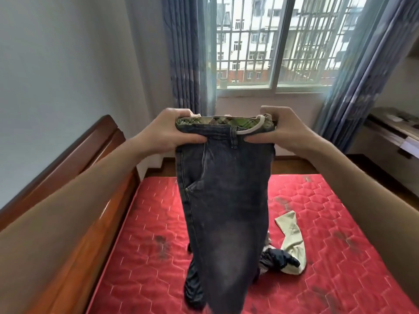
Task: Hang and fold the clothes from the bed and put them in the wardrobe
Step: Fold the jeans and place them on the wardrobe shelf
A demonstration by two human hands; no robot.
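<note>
Still early: left hand [169,130] and right hand [280,128] both clamp the jeans [224,196] waistband mid-air, unfolded; cream garment [292,241] and dark garment [277,260] wait near-right on the mattress [145,223], wardrobe unseen.

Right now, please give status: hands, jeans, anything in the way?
Left hand and right hand: grip shut on jeans waistband. Jeans hanging over bed. More clothes lying beneath.
</note>
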